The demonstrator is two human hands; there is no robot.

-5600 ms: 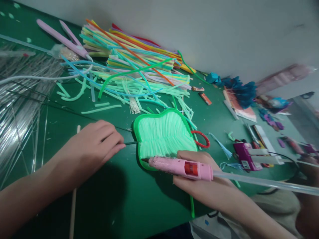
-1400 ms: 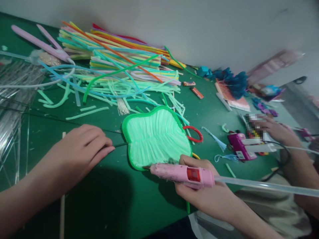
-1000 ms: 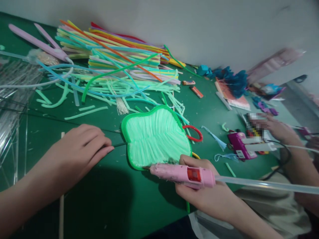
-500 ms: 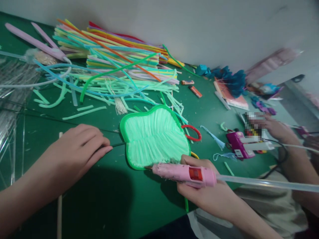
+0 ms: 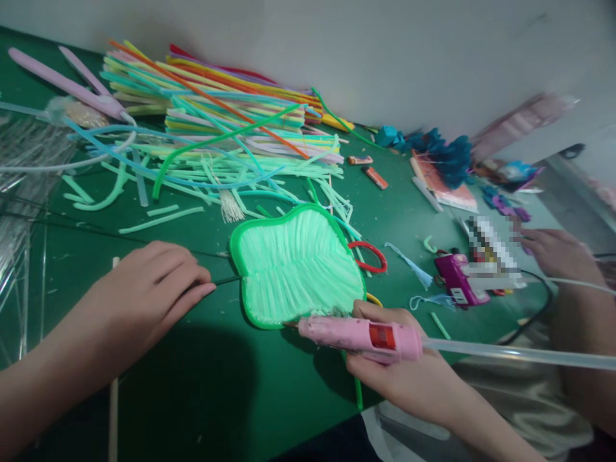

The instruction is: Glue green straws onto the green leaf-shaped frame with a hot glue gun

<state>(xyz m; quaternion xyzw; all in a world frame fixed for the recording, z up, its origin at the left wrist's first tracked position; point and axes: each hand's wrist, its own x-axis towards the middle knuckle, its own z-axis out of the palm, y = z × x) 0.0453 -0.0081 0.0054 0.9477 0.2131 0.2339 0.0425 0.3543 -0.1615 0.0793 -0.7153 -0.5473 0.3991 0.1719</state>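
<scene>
My left hand (image 5: 158, 289) is closed, pinching a thin dark wire (image 5: 226, 280) that runs to the left edge of a fan-shaped leaf (image 5: 298, 266). The leaf has a ridged light-green face and a darker green fuzzy rim. Wrapped in my right hand (image 5: 402, 378) is a pink hot glue gun (image 5: 359, 335), with a long clear glue stick (image 5: 510, 353) out of its back. Its nozzle is at the leaf's lower rim; whether it touches, I cannot tell. A green stem end (image 5: 359, 391) shows below the gun.
Bundles of coloured pipe cleaners (image 5: 231, 96) lie at the back, with cut pieces (image 5: 161, 219) in front. A pink hair straightener (image 5: 67, 80) is at the far left. Red-handled scissors (image 5: 380, 260) lie partly under the leaf. At right, a co-worker's hand (image 5: 553, 253) is near a purple box (image 5: 457, 279).
The glue gun has shifted slightly right along the leaf's lower rim. My left hand has barely moved. The co-worker's hand has moved to the right, away from the purple box.
</scene>
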